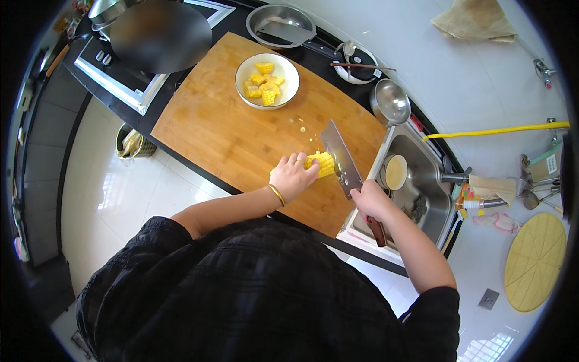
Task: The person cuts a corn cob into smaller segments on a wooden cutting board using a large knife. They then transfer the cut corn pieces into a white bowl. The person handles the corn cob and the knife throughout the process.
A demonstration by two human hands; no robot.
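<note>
Black shirt (259, 289) foremost, left hand (293, 178) gripping a still undivided corn length (325, 163), right hand (371, 201) clenched round a cleaver (338, 152), cut pieces (269, 92) already lying in a bowl (290, 82).

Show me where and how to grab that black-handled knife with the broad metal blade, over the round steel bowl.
Probably best by its straight black handle, coming from the right: that end juts out past the rim of the round steel bowl, while the broad metal blade lies over the opening.
</note>
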